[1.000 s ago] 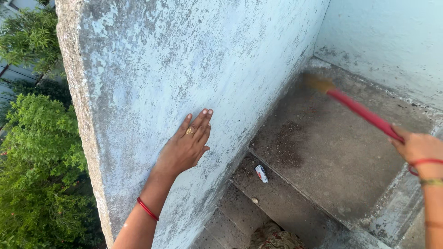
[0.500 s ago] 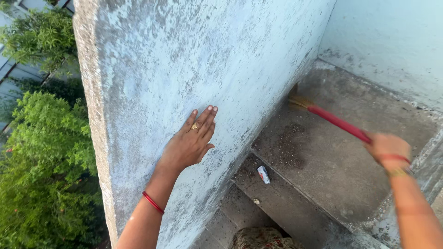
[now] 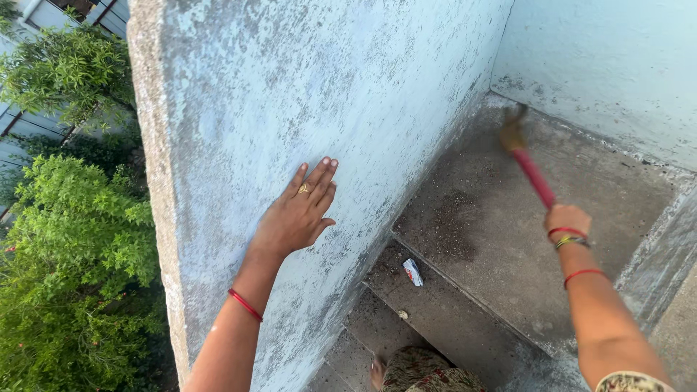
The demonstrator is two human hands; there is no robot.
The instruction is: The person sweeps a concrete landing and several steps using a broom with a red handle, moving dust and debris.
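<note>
One package only: small crumpled wrapper [image 3: 412,272], white with red and blue patches, lying flat on concrete step [image 3: 450,319], close to foot of pale wall [image 3: 327,87], just below dirt patch. No labels, signs, screens.

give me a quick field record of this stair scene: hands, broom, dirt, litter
left hand: left hand flat on the pale blue wall, fingers spread, ring on one finger, red bangle on the wrist
right hand: right hand in a closed grip on the broom at its red handle
broom: bristle end blurred, over the far part of the landing
dirt: dark dirt patch on the landing near the step edge
litter: small white and red wrapper on the step below
beyond wall: green trees
</note>
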